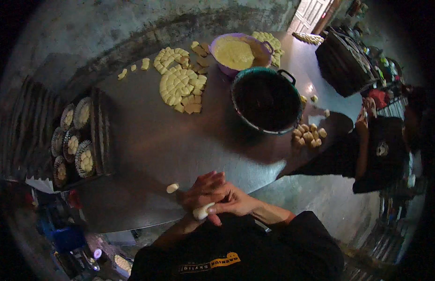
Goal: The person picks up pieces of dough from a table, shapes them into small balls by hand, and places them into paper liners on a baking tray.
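My hands overlap above the near edge of the metal table. My right hand (pixel 231 199) comes in from the right and closes its thumb and fingers on a small pale lump of dough (pixel 203 211). My left hand (pixel 196 189) lies against the right one, its fingers stretched out and partly blurred. The lump sits low, by the heel of the left palm. Just left of the hands, another small dough piece (pixel 172 188) rests on the table (pixel 147 140).
Dark trays (pixel 105 136) stand at left beside frilled cups of dough (pixel 86 161). Farther off lie divided dough rounds (pixel 177 84), a purple basin of pale batter (pixel 233 51), and a dark green-rimmed basin (pixel 266 100). Dough balls (pixel 308 135) lie right. Another person (pixel 381 145) stands at right.
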A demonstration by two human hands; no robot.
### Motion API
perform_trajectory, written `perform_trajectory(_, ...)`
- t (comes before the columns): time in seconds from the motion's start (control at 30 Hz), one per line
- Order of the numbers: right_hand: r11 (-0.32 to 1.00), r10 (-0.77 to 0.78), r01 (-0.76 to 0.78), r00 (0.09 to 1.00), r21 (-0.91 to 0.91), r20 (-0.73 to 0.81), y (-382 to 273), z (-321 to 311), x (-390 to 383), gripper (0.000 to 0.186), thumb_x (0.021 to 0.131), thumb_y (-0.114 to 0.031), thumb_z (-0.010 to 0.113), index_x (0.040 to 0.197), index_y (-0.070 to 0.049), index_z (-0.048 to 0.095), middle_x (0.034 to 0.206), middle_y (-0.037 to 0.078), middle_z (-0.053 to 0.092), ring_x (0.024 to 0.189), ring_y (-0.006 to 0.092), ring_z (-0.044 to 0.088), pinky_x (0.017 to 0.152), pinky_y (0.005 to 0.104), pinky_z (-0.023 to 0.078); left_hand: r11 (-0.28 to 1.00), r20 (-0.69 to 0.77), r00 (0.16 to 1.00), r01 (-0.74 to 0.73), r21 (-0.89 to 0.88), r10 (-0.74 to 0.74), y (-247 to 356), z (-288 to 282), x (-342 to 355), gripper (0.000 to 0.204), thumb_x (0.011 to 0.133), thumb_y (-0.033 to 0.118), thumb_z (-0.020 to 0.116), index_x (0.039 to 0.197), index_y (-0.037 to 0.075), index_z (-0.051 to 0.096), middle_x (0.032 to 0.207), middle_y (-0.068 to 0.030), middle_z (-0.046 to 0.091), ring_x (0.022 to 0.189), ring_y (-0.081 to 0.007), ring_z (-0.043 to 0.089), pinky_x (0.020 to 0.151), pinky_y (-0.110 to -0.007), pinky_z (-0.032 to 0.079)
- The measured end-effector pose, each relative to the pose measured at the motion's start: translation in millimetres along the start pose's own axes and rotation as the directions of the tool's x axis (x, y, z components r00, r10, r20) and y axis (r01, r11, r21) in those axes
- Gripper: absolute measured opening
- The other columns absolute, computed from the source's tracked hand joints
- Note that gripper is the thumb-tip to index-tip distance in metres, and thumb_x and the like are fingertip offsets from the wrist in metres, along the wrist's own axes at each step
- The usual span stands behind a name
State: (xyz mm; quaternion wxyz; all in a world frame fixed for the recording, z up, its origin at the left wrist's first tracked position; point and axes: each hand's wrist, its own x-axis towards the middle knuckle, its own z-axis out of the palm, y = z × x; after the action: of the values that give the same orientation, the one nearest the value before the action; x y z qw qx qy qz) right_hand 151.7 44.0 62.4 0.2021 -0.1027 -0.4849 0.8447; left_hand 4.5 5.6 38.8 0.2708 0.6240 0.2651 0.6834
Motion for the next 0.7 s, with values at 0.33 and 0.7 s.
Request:
perform_trajectory(0.33,0.556,-0.527,0.085,0.805,-0.827,-0.272,-123,-220,163,0.035,0.096,-0.033,0.064,0.098,0.001,0.070,0.094,0.011,0.072,0.081,0.0167,0.065,0.076,0.0337,0.052,0.849,-0.471,0.728,0.521,-0.092,-0.498,2,-8,11,0.140,0.063,0.051,0.089,0.156,0.019,-0.011,0.163,-0.0196,-0.002,0.143,-0.0423,0.029,0.111,-0.053,0.033)
perform_trajectory(0.7,0.038,0.043,-0.634,0.774,-0.773,-0.632,-120,-436,284,0.069,0.099,-0.057,0.034,0.096,0.000,0.072,0.083,0.027,0.069,0.085,0.0435,0.067,0.080,0.0526,0.050,0.740,-0.737,0.412,0.649,-0.176,-0.537,60,-35,-132,0.089,0.085,0.013,0.072,0.156,0.009,0.018,0.163,-0.0072,0.015,0.138,-0.0328,0.040,0.097,-0.034,0.049)
